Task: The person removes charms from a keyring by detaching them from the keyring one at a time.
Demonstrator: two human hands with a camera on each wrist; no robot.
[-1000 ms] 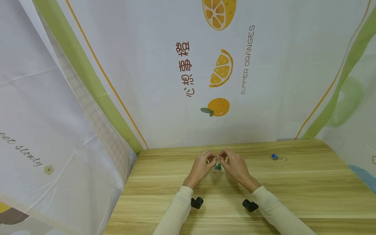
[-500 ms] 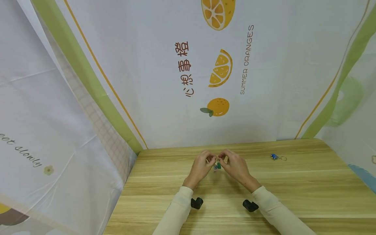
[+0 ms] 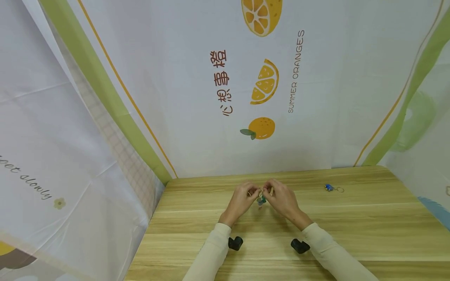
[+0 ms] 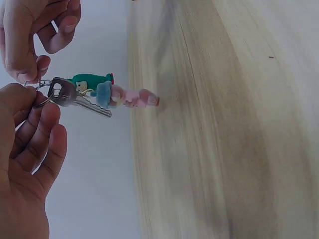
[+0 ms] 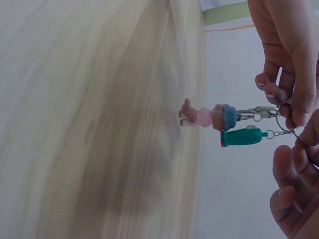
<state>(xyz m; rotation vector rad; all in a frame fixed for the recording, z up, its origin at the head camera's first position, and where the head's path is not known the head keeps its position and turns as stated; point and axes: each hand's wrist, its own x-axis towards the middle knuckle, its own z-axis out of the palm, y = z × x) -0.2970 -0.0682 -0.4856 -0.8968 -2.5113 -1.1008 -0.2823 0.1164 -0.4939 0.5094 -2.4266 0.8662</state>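
Note:
My left hand (image 3: pixel 242 197) and right hand (image 3: pixel 281 197) meet over the table, thumbs and fingers pinching a metal key ring (image 4: pixel 44 102) between them. From it dangle a silver key (image 4: pixel 62 92), a green figure charm (image 5: pixel 244 136) on a short chain, and a pink figure charm (image 5: pixel 203 117) with a blue top. In the left wrist view the pink charm's end overlaps the table in sight. Fingertips partly hide the ring, so whether it is spread apart cannot be told.
A blue charm keychain (image 3: pixel 328 187) with its own ring lies at the table's back right. Two black angular pieces (image 3: pixel 236 243) show beside the forearms. A printed curtain (image 3: pixel 197 148) stands behind the wooden table (image 3: pixel 351 226).
The hanging charms sway and turn slightly beneath the fingers. Both hands stay in nearly the same place, with small finger shifts at the ring.

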